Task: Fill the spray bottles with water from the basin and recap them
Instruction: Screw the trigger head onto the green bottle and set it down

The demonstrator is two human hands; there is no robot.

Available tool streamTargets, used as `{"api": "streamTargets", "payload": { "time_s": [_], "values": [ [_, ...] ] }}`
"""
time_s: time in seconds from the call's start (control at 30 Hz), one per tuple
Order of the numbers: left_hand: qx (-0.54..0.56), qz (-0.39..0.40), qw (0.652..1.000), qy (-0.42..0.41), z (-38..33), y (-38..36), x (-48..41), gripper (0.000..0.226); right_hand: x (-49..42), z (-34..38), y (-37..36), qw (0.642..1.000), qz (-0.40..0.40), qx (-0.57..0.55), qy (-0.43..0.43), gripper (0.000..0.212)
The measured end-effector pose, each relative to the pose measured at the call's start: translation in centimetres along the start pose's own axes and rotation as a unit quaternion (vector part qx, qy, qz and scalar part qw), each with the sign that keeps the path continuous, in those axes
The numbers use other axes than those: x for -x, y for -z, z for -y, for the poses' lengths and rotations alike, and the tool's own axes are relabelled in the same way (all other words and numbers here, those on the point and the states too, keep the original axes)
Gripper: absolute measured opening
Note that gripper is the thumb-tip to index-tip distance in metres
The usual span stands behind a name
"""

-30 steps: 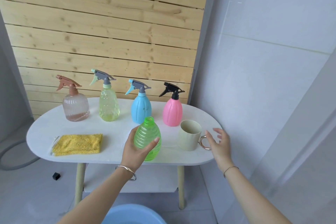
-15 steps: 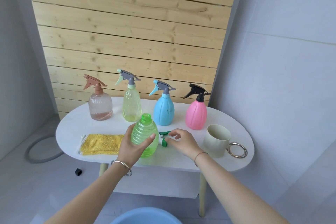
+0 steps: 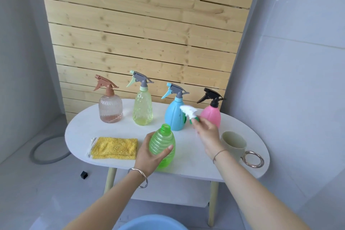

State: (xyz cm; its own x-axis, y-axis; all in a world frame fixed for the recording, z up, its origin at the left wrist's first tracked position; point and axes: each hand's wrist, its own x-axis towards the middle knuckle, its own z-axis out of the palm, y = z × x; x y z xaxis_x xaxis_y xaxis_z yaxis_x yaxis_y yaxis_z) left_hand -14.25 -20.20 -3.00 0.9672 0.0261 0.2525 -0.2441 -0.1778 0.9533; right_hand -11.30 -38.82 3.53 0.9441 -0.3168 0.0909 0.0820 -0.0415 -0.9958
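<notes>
My left hand (image 3: 149, 153) grips an uncapped green ribbed bottle (image 3: 162, 144) standing on the white oval table (image 3: 196, 162) near its front edge. My right hand (image 3: 207, 132) holds a white and green spray cap (image 3: 189, 111) lifted above the table, right of the bottle's open neck. Behind stand four capped spray bottles: a brownish clear one (image 3: 110, 107), a yellow-green one (image 3: 142, 108), a blue one (image 3: 174, 115) and a pink one (image 3: 211, 113). The rim of a blue basin (image 3: 151, 223) shows at the bottom edge.
A cream mug (image 3: 233, 144) with a metal ring handle stands at the table's right end. A folded yellow cloth (image 3: 114, 148) lies at the front left. A grey hose (image 3: 46, 150) coils on the floor at left, near a small black object (image 3: 84, 174).
My right hand left the mug, reached to the table beside the green bottle, took up the spray cap and lifted it. My left hand kept hold of the green bottle.
</notes>
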Motion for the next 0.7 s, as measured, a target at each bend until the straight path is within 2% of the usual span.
{"api": "streamTargets", "payload": {
  "time_s": [0.1, 0.23, 0.47, 0.7],
  "values": [
    [-0.01, 0.011, 1.0, 0.014, 0.2, -0.9, -0.2, 0.072, 0.2, 4.5, 0.3, 0.993, 0.003, -0.117, 0.015, 0.006],
    [-0.007, 0.024, 1.0, 0.008, 0.5, -1.8, -0.4, 0.072, 1.1, 8.6, 0.2, 0.964, 0.048, -0.263, 0.008, 0.007],
    [-0.001, 0.068, 0.998, 0.014, 1.0, -1.4, -0.9, 0.078, 1.8, 10.2, -2.0, 0.944, 0.074, -0.32, 0.017, 0.007],
    [-0.003, 0.072, 0.997, 0.011, 1.2, -1.4, -1.0, 0.078, 1.8, 8.9, -2.8, 0.943, 0.084, -0.319, 0.048, 0.007]
  ]
}}
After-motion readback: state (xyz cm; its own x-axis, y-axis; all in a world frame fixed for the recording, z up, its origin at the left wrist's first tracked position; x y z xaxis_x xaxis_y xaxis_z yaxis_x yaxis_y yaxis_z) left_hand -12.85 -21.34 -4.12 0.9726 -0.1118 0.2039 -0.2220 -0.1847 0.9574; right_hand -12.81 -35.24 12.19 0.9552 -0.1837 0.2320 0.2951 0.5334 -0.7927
